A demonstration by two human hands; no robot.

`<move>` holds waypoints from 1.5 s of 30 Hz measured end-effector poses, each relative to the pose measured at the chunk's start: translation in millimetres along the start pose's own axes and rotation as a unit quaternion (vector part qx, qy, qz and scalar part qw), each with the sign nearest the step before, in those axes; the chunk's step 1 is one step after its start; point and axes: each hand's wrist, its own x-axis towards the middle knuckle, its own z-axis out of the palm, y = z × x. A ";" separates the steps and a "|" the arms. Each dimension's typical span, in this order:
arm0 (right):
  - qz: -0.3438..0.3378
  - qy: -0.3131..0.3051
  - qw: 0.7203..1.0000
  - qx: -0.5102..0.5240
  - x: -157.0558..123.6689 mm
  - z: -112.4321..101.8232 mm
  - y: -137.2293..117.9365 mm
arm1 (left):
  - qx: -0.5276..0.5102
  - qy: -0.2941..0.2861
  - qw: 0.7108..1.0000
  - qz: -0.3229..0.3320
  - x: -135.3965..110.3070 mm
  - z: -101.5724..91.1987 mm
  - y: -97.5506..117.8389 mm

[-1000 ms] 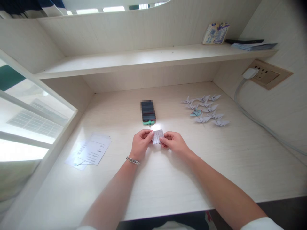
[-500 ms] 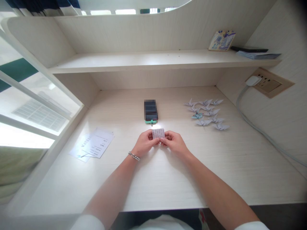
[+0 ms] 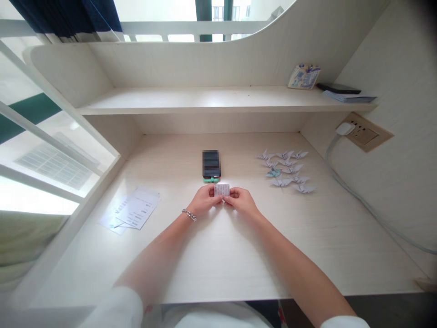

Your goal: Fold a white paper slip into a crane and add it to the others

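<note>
A small folded piece of printed paper (image 3: pixel 221 189) is pinched between both hands just above the pale desk (image 3: pixel 218 255). My left hand (image 3: pixel 204 201), with a metal bracelet at the wrist, grips its left edge. My right hand (image 3: pixel 239 201) grips its right edge. Both hands have their fingers closed on the paper. Just behind the paper, a dark phone (image 3: pixel 211 165) lies flat on the desk.
Several folded paper cranes (image 3: pixel 286 169) sit at the right back of the desk. Printed paper slips (image 3: pixel 134 212) lie at the left. A wall socket (image 3: pixel 363 132) with a white plug and cable is on the right wall. A shelf (image 3: pixel 218 98) above holds a small carton and booklets.
The view has tilted up and back a little. Both hands stay on the paper, which has turned from slanted to nearly square and shows smaller between the fingers.
</note>
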 end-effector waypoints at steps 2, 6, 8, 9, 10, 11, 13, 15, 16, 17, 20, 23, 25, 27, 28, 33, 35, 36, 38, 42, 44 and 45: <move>-0.009 -0.017 1.000 -0.021 3.6 -2.5 -0.2 | 0.014 -0.001 1.000 0.002 1.3 0.5 0.3; -0.016 -0.029 0.999 -0.020 3.6 -6.2 2.8 | 0.031 -0.025 0.999 -0.001 1.8 1.4 2.8; -0.008 -0.022 1.000 -0.015 1.1 -7.2 5.6 | 0.027 -0.047 0.998 -0.009 0.8 -0.1 3.3; -0.005 -0.020 1.000 -0.017 -0.3 -7.8 7.1 | 0.021 -0.055 0.998 -0.013 -0.2 -1.8 3.1; -0.004 -0.022 1.000 -0.019 -1.7 -8.4 8.5 | 0.014 -0.054 0.998 -0.017 -1.6 -4.3 2.7; -0.004 -0.020 1.000 -0.016 -2.9 -9.2 9.7 | 0.005 -0.048 0.999 -0.025 -3.3 -7.5 2.0; -0.001 -0.010 1.000 -0.005 -4.9 -11.2 11.2 | -0.016 -0.047 0.998 -0.044 -7.4 -15.2 0.2; 0.009 0.008 1.000 0.009 -6.6 -12.7 11.0 | -0.028 -0.025 0.998 -0.052 -11.5 -22.2 -1.7; 0.013 0.022 0.999 0.021 -7.4 -12.7 10.4 | -0.035 -0.017 0.998 -0.051 -13.3 -24.2 -2.5; 0.019 0.037 0.999 0.035 -8.3 -12.2 9.4 | -0.044 -0.008 0.998 -0.045 -14.7 -24.6 -3.2; 0.029 0.052 0.995 0.077 -11.0 -6.8 6.3 | -0.071 0.004 0.997 -0.034 -16.4 -16.5 -4.8; 0.028 0.036 0.995 0.085 -13.6 -0.4 5.8 | -0.092 -0.012 0.995 -0.018 -14.7 -2.0 -6.1; 0.025 0.022 0.997 0.072 -14.7 1.4 6.7 | -0.099 0.002 0.995 0.001 -12.6 4.5 -7.0; 0.028 0.018 0.998 0.060 -15.3 1.0 7.2 | -0.103 0.018 0.994 0.011 -10.9 6.5 -7.9; 0.030 0.018 0.998 0.057 -15.4 0.2 6.9 | -0.107 0.024 0.994 0.011 -10.4 6.1 -8.3; 0.026 0.003 0.998 0.055 -15.5 -4.6 1.8 | -0.105 0.017 0.994 0.000 -10.3 1.7 -7.8; 0.034 -0.007 0.998 0.051 -14.9 -5.4 0.5 | -0.102 0.008 0.995 0.003 -11.1 0.8 -6.8; 0.035 -0.004 0.998 0.049 -14.5 -5.4 0.5 | -0.099 0.000 0.995 0.006 -11.5 0.6 -6.3; 0.029 0.018 0.998 0.050 -13.5 -5.2 1.3 | -0.088 -0.018 0.996 0.012 -12.2 0.3 -5.8; 0.021 0.012 0.998 0.055 -13.5 -5.0 2.6 | -0.079 -0.027 0.996 0.015 -12.7 0.4 -6.4; 0.027 -0.016 0.998 0.060 -14.5 -5.0 2.0 | -0.088 -0.013 0.996 0.013 -12.7 0.7 -7.1; 0.026 -0.016 0.997 0.064 -14.9 -4.8 1.6 | -0.091 -0.010 0.996 0.010 -12.7 0.9 -7.3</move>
